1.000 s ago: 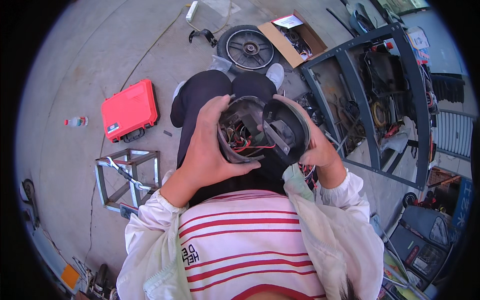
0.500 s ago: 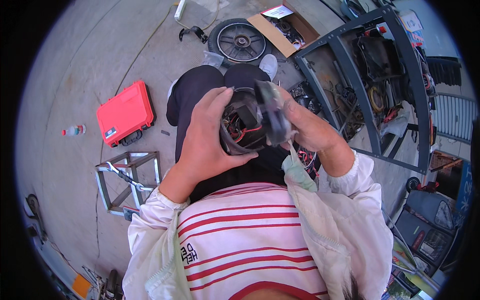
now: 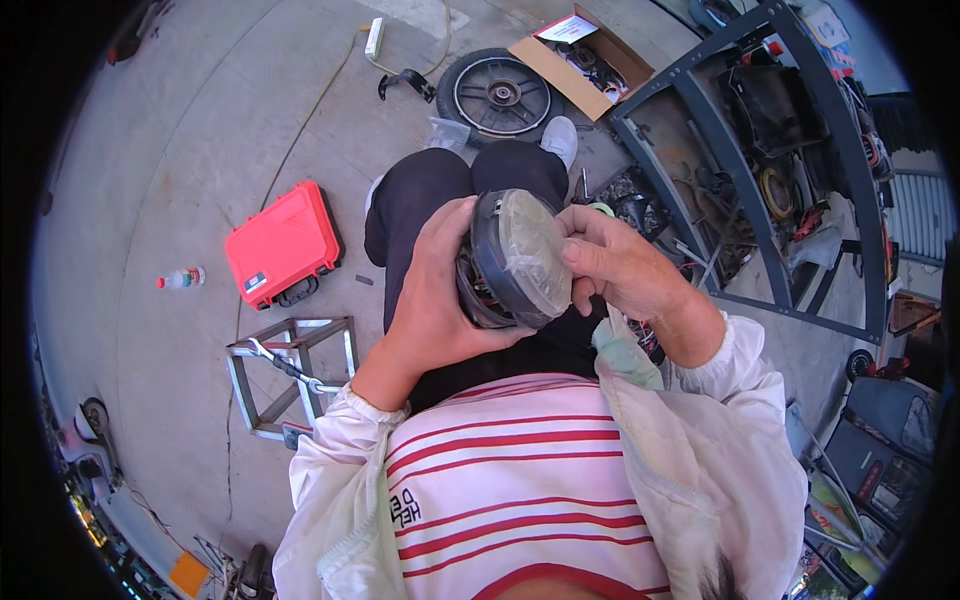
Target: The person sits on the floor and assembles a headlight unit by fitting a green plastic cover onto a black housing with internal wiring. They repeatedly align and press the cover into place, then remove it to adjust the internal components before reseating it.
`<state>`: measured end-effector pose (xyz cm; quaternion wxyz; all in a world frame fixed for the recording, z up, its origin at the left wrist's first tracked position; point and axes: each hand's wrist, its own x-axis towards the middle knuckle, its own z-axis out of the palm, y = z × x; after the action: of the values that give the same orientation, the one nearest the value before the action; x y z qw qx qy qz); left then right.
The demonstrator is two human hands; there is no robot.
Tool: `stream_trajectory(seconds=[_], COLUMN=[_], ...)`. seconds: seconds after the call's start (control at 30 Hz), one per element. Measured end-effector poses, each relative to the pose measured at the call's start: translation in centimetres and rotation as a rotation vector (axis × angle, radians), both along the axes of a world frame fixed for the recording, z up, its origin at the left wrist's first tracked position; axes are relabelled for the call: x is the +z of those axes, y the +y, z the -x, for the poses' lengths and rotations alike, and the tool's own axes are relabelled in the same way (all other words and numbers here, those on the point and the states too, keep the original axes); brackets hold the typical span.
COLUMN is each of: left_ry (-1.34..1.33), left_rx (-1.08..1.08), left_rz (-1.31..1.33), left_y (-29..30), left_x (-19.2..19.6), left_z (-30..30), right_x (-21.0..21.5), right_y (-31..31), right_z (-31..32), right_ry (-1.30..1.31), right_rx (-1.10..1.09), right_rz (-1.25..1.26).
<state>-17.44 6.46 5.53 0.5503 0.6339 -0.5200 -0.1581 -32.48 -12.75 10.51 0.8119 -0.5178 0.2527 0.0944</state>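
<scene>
My left hand (image 3: 428,285) is wrapped round a dark, hollow round housing (image 3: 472,292) above my lap, thumb along its near side. On its mouth sits a round instrument cover (image 3: 535,255) with a black rim and a cloudy face that looks covered in film. The cover is tilted, and a gap on the left shows a little of the wiring inside. My right hand (image 3: 630,268) has its thumb and bent fingers at the cover's right edge. The exact grip of those fingers is partly hidden.
A red hard case (image 3: 283,245), a bottle (image 3: 182,279) and a metal frame (image 3: 290,375) are on the floor at left. Ahead lie a spoked wheel (image 3: 503,92) and an open cardboard box (image 3: 565,68). A dark metal rack (image 3: 740,235) with parts stands at right.
My right hand has brought the cover from upright beside the housing onto its mouth, hiding most of the wires. The cover's cloudy face now shows. The whole view has shifted slightly.
</scene>
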Motion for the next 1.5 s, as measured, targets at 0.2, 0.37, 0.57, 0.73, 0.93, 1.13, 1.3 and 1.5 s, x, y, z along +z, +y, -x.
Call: stream_trajectory(seconds=[0.2, 0.37, 0.57, 0.73, 0.93, 1.13, 1.3, 1.5], left_ry=[-0.06, 0.045, 0.15, 0.504, 0.763, 0.74, 0.541, 0.442], left_rx=[-0.057, -0.029, -0.065, -0.089, -0.122, -0.121, -0.104, -0.137], left_rz=[-0.093, -0.095, 0.041, 0.01, -0.011, -0.047, -0.077, -0.062], left_y=[0.0, 0.6, 0.4, 1.2, 1.6, 1.8, 1.7, 1.7], left_x=[0.6, -0.6, -1.0, -1.9, -2.3, -1.8, -2.1, -1.4], left_z=[-0.2, 0.1, -0.6, -1.3, -1.9, -2.0, -2.0, -1.9], right_x=[-1.1, -1.7, -2.8, -2.2, -2.1, -2.4, -2.4, -2.2], right_y=[0.3, 0.3, 0.6, 2.3, 4.0, 3.9, 4.2, 4.1], right_z=[-0.1, 0.7, 2.4, 2.4, 1.4, 0.6, 0.8, 0.9], right_ry=[-0.12, -0.154, -0.223, -0.23, -0.21, -0.228, -0.206, -0.226], right_rx=[-0.026, -0.134, -0.255, -0.241, -0.259, -0.253, -0.257, -0.248], right_rz=[-0.184, -0.396, -0.407, -0.453, -0.484, -0.476, -0.458, -0.472])
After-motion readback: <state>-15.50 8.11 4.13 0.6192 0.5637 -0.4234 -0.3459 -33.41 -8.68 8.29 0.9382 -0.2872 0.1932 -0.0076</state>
